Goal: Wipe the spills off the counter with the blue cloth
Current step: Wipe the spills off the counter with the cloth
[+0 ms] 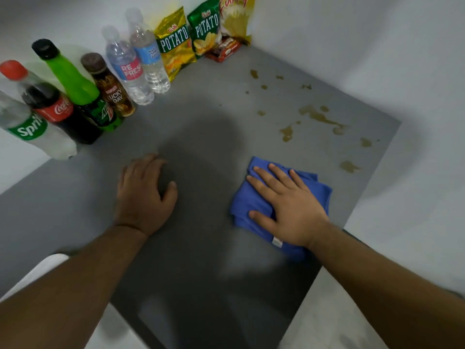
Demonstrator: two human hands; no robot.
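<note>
Right hand (pixel 289 207) flat on the folded blue cloth (pixel 242 201), fingers straight and spread, pressing it to the counter (pixel 201 117) at near right, likely for even wiping pressure. Left hand (pixel 143 195) rests palm-down on bare counter, fingers loosely bent, holding nothing; probably a brace. Brown spills (pixel 319 117) lie beyond the cloth, far right, not yet wiped. Open run forward; the counter's right edge is close beside the cloth. Bottles (pixel 83 96) and snack bags (pixel 191 34) stand well apart along the far-left wall

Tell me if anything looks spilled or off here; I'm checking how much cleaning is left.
Yes: brownish spills dot the far right of the grey counter, beyond the blue cloth pressed flat under the right hand. The bottles and snack bags stand lined up along the wall.
</note>
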